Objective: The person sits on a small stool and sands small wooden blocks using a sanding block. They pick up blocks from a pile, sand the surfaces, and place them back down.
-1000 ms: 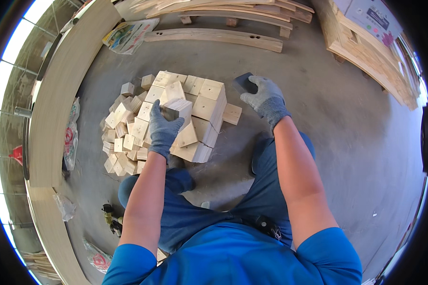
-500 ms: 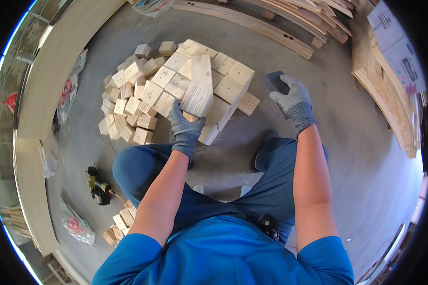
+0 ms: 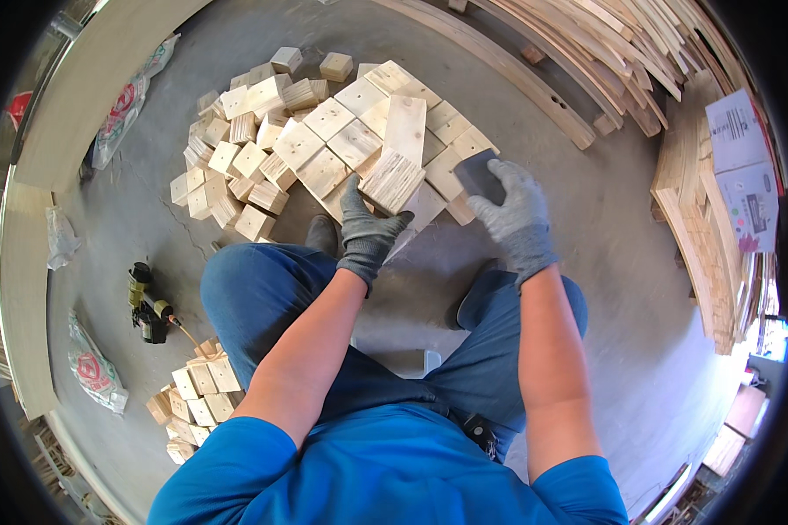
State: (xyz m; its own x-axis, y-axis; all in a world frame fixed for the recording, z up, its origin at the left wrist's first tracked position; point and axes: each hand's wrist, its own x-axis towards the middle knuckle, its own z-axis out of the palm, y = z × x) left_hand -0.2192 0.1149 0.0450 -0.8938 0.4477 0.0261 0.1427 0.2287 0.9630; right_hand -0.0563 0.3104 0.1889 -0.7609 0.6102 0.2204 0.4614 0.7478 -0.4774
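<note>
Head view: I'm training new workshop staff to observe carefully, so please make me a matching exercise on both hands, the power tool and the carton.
Column one:
1. Left hand
2. Right hand
3. Power tool
4. Carton

Column two:
A. Near the picture's right edge
B. Holding a dark flat piece
C. Lying on the floor, toward the picture's left
D. Gripping a wooden block

Right pairs: 1-D, 2-B, 3-C, 4-A

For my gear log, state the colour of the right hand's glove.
The right glove is grey, clearest in the head view.
</note>
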